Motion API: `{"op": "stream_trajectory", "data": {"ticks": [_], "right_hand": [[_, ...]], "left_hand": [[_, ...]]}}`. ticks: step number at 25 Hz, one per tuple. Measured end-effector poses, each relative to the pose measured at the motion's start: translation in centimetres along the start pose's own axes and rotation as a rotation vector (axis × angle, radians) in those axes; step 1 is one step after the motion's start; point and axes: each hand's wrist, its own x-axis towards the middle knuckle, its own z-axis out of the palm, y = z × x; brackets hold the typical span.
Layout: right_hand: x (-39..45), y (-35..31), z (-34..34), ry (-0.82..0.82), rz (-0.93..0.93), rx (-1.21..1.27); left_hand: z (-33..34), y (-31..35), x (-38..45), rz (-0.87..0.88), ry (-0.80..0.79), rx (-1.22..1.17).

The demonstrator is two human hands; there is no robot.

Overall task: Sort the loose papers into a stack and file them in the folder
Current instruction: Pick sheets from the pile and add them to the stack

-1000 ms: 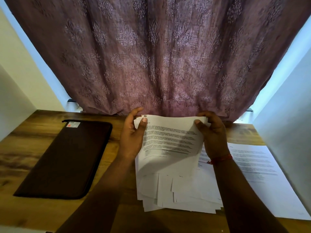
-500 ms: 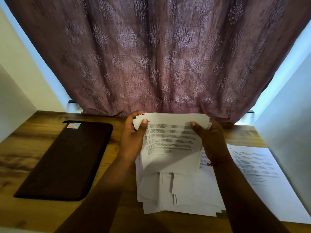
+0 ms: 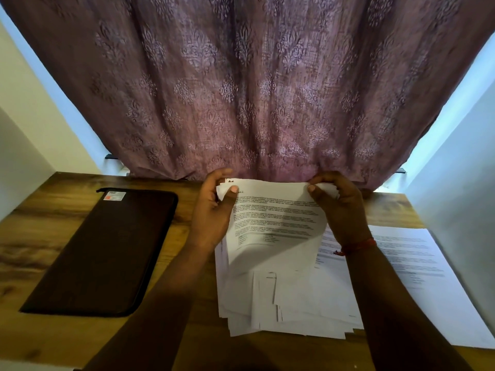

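The left hand curls its fingers behind the top left corner of the sheaf of papers, thumb pressed on the front. The right hand pinches the top right corner the same way, a red thread round its wrist. Both forearms reach forward from the near edge of the desk. The sheaf stands tilted, its uneven lower ends resting mid-desk, overlapping a loose sheet lying flat toward the right edge. The dark folder lies closed near the left edge, apart from the hands.

Printed text on papers illegible
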Motion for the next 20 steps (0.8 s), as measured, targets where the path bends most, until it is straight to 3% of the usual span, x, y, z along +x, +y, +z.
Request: {"op": "stream_trajectory", "data": {"ticks": [4,10,13,16,20], "right_hand": [[0.4,-0.1,-0.2,0.041,-0.005,-0.012],[0.3,0.2,0.4,0.109,0.047,0.124],[-0.3,1.5,0.1,0.104,0.162,0.254],[-1.9,3.4,1.1,-0.015,0.358,0.2],[-2.0,2.2,2.3,0.082,0.34,0.192]], "left_hand": [[0.0,0.0,0.3,0.052,-0.052,0.111],[0.5,-0.2,0.5,0.054,0.001,0.103],[0.9,-0.4,0.4,-0.06,0.052,-0.045],[1.7,-1.6,0.0,-0.233,-0.015,-0.146],[2.3,-0.7,0.3,-0.241,0.03,-0.194]]}}
